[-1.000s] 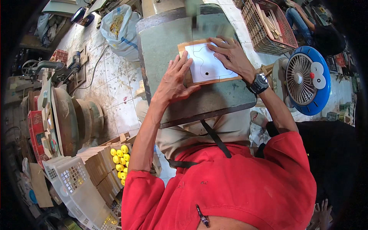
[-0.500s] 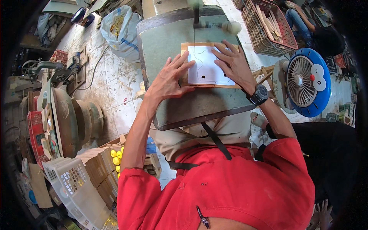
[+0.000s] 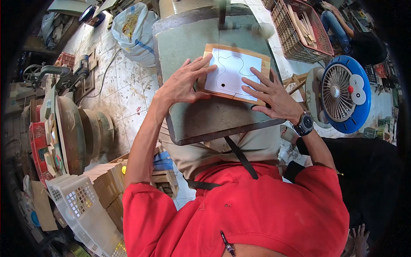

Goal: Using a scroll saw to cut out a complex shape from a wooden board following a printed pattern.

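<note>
Blue fan (image 3: pixel 342 92); basket (image 3: pixel 299 30) (wood strips)

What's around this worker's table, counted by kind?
Hands on the board: 2 (left hand, right hand)
Wooden board with paper pattern: 1
Fan: 1
Red baskets: 2 (one, one)
White basket: 1
Sack: 1
Wristwatch: 1
Total: 9

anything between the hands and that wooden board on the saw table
Nothing visible. Both hands already lie flat on the board: the left hand on its left edge, the right hand on its lower right corner. Only the white paper pattern lies on it.
</note>
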`<control>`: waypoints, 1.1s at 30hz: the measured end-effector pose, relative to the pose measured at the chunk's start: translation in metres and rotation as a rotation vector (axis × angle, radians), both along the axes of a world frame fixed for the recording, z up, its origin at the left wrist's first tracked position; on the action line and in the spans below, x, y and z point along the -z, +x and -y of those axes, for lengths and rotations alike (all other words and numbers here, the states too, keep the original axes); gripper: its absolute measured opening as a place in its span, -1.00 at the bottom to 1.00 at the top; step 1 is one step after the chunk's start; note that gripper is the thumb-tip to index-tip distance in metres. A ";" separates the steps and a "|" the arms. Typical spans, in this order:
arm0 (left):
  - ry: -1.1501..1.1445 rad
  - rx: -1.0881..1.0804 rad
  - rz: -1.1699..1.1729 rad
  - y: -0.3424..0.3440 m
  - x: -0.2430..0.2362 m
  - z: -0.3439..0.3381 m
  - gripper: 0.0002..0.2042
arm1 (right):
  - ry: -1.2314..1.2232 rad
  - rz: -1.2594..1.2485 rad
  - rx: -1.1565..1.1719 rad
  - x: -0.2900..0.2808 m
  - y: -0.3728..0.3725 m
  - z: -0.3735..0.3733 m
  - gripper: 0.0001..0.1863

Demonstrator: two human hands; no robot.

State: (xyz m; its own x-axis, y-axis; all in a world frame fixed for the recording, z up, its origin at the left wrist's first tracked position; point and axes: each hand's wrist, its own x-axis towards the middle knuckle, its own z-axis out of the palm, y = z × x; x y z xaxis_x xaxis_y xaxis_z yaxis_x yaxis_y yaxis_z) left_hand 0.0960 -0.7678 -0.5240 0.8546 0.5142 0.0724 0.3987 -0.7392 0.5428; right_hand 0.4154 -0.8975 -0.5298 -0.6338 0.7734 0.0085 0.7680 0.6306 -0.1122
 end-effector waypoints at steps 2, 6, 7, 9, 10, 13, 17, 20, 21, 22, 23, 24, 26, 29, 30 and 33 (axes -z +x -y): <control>-0.011 0.009 0.006 -0.002 0.001 -0.001 -0.09 | -0.050 -0.029 0.006 -0.006 -0.005 0.001 -0.17; -0.006 0.034 0.015 -0.006 0.003 -0.004 -0.08 | -0.089 -0.028 -0.068 -0.018 -0.005 0.005 -0.25; -0.003 0.032 0.017 -0.005 0.002 -0.006 -0.08 | -0.086 -0.027 -0.070 -0.017 -0.006 0.006 -0.25; -0.012 0.045 -0.024 -0.004 0.001 -0.007 -0.06 | -0.039 -0.015 -0.044 -0.011 -0.008 0.012 -0.25; -0.009 0.042 -0.025 -0.004 -0.003 -0.008 -0.06 | -0.035 -0.015 -0.047 -0.008 -0.009 0.015 -0.25; 0.046 0.076 -0.076 -0.002 -0.010 -0.007 -0.12 | 0.015 -0.050 -0.031 -0.001 -0.015 0.023 -0.23; 0.161 0.016 -0.081 0.004 -0.005 0.002 -0.22 | 0.052 -0.125 0.030 0.009 -0.028 0.029 -0.22; 0.169 -0.099 -0.015 0.018 -0.001 0.015 -0.28 | 0.081 -0.168 0.078 0.011 -0.037 0.034 -0.24; 0.136 -0.175 0.006 0.023 -0.001 0.018 -0.30 | 0.087 -0.169 0.102 0.012 -0.041 0.036 -0.24; 0.134 -0.174 0.005 0.025 -0.001 0.019 -0.30 | 0.085 -0.170 0.103 0.011 -0.045 0.037 -0.24; 0.127 -0.192 0.029 0.028 -0.001 0.019 -0.31 | 0.089 -0.189 0.119 0.009 -0.048 0.039 -0.25; 0.120 -0.211 0.053 0.029 -0.001 0.019 -0.32 | 0.092 -0.208 0.135 0.008 -0.051 0.040 -0.26; 0.129 -0.198 0.060 0.029 -0.001 0.016 -0.32 | 0.090 -0.225 0.151 0.009 -0.056 0.042 -0.28; 0.145 -0.171 0.076 0.026 0.001 0.010 -0.32 | 0.099 -0.235 0.187 0.012 -0.064 0.045 -0.29; 0.151 -0.156 0.085 0.025 0.003 0.009 -0.32 | 0.108 -0.229 0.207 0.014 -0.067 0.047 -0.29; 0.159 -0.156 0.046 0.023 0.005 0.005 -0.33 | 0.148 -0.246 0.241 0.018 -0.077 0.050 -0.33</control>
